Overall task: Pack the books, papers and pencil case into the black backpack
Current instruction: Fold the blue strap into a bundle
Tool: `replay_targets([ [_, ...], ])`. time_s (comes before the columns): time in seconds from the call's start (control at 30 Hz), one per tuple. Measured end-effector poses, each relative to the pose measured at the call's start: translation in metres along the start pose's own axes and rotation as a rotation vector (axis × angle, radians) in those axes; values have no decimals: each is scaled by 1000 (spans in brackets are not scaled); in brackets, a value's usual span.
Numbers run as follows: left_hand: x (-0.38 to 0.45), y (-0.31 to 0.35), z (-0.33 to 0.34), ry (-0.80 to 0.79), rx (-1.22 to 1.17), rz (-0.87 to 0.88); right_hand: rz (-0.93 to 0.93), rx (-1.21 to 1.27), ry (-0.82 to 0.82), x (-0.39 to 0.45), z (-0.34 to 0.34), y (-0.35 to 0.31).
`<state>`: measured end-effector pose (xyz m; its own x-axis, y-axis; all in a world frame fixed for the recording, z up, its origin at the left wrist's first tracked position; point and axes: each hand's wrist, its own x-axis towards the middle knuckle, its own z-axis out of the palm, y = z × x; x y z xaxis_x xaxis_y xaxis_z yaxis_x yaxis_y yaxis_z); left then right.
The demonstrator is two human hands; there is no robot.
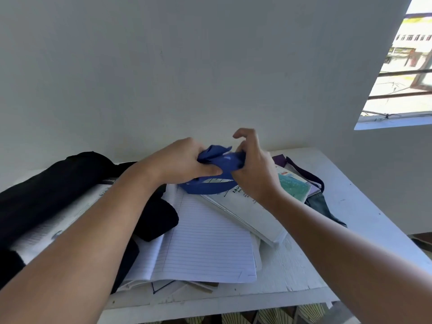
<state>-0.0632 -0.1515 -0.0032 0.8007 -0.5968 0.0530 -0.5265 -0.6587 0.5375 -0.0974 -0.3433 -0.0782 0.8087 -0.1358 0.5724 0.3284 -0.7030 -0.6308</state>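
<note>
Pencil case (214,168) — blue, soft — is bunched above the books (247,213), gripped by left hand (184,160) and right hand (253,169); next, likely carry it left into the black backpack (58,183).

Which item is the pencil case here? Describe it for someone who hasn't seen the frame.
Start at the white table against the wall. Above its middle, the left hand and right hand grip a soft blue fabric pouch over the lined papers. It is the only blue thing; the backpack is black.
</note>
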Motion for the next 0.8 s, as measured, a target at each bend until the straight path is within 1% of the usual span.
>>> replay_targets([
  [0.03, -2, -3, -1, 8, -48, 18, 52, -7, 2, -2, 0, 6],
  [0.1, -6, -9, 2, 105, -276, 9, 140, 8, 37, -1, -1, 15],
  [0.13, -6, -14, 5, 229, -406, -19, 160, 0, 52, 1, -2, 18],
  [0.2, -2, -29, 4, 598, -692, -121, 187, -16, 74, 5, -3, 23],
  [0.23, -1, -37, 0, 739, -831, -163, 216, -3, 93, 6, -3, 27],
  [0.27, -1, -46, -4, 821, -934, -184, 256, 12, 114, 7, -4, 32],
  [0.33, -4, -61, -7, 884, -1003, -234, 321, 12, 141, 5, -5, 42],
  [0.4, -4, -72, -3, 859, -964, -313, 336, -6, 137, -1, -5, 50],
  [0.47, -3, -79, 6, 802, -898, -427, 361, -46, 130, -6, -5, 58],
  [0.53, -1, -84, 15, 725, -908, -476, 432, -176, 76, -10, -10, 67],
  [0.57, -2, -84, 19, 667, -929, -455, 473, -285, -14, -11, -13, 72],
  [0.63, -3, -82, 24, 556, -974, -353, 533, -518, -282, -14, -17, 77],
  [0.67, -2, -80, 26, 518, -1014, -310, 533, -591, -396, -16, -16, 77],
  [0.7, -1, -78, 27, 485, -1072, -291, 512, -613, -470, -17, -14, 75],
  [0.73, 0, -77, 27, 449, -1145, -287, 477, -593, -507, -17, -11, 71],
  [0.8, 3, -74, 28, 380, -1241, -282, 394, -528, -538, -14, -3, 60],
])
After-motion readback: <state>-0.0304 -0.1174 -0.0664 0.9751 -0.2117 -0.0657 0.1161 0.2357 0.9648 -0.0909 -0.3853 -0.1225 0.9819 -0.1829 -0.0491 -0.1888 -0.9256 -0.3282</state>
